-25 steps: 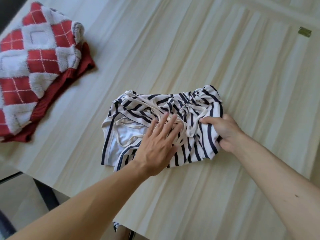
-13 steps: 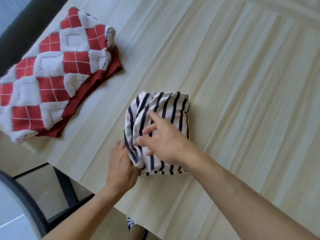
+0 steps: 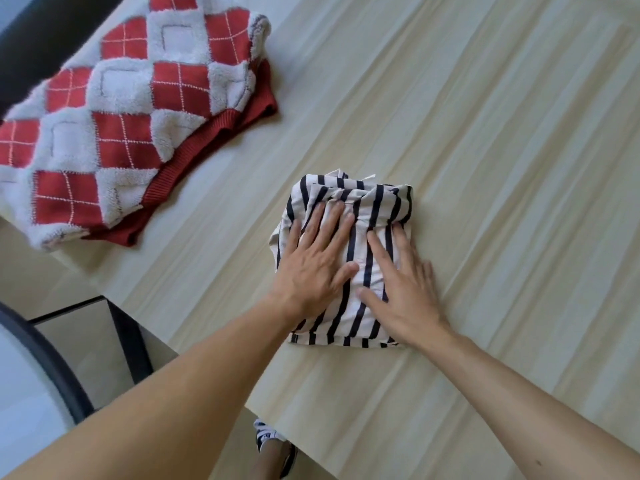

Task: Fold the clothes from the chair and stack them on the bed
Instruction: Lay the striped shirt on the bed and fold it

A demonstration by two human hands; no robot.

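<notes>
A white garment with dark navy stripes (image 3: 363,216) lies folded into a small rectangle on the pale wood-grain surface (image 3: 502,168). My left hand (image 3: 311,258) rests flat on its left half, fingers spread. Flat on the right half lies my right hand (image 3: 401,282), fingers apart too. Neither hand grips the cloth; both lie on top of it. At the upper left a folded red and white diamond-patterned sweater (image 3: 114,126) lies near the surface's left edge.
The surface's edge runs diagonally from the left down to the bottom middle. A dark curved chair frame (image 3: 45,358) and a dark leg (image 3: 128,341) stand beyond it at the lower left. My foot in a striped slipper (image 3: 273,445) shows on the floor below.
The striped garment went from a wide half-open bundle to a compact rectangle, folded over from right to left. Both hands now lie flat on top of it. The view shifted left.
</notes>
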